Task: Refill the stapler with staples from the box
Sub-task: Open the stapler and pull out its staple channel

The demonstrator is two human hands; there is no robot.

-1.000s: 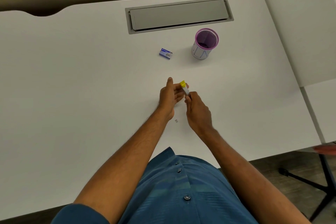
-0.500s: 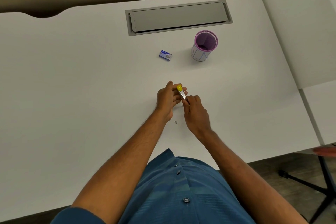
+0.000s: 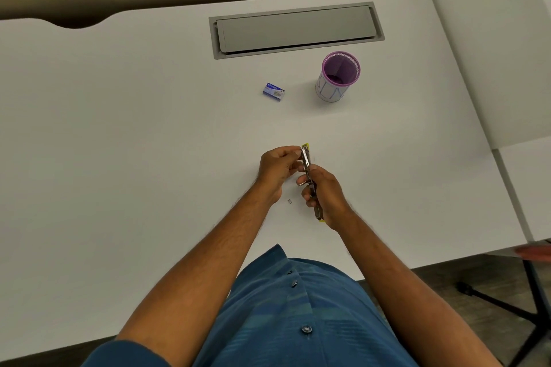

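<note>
A small yellow and metal stapler (image 3: pixel 307 162) is held above the white desk (image 3: pixel 119 143), swung open into a long line. My right hand (image 3: pixel 323 191) grips its near half, with the yellow end poking out below the palm. My left hand (image 3: pixel 277 167) pinches the far metal part near the yellow tip. Whether staples sit between the left fingers is too small to tell. A short loose strip of staples (image 3: pixel 289 201) lies on the desk between my wrists. The small blue staple box (image 3: pixel 273 91) lies farther back, apart from both hands.
A purple mesh pen cup (image 3: pixel 338 77) stands to the right of the box. A grey cable hatch (image 3: pixel 296 29) is set into the desk's far side. A second white desk (image 3: pixel 492 53) adjoins on the right, with black stand legs (image 3: pixel 507 307) on the floor below.
The stapler has been swung open and now stretches lengthwise toward me. My right hand has slid down along its near half, while my left hand stays at the far end.
</note>
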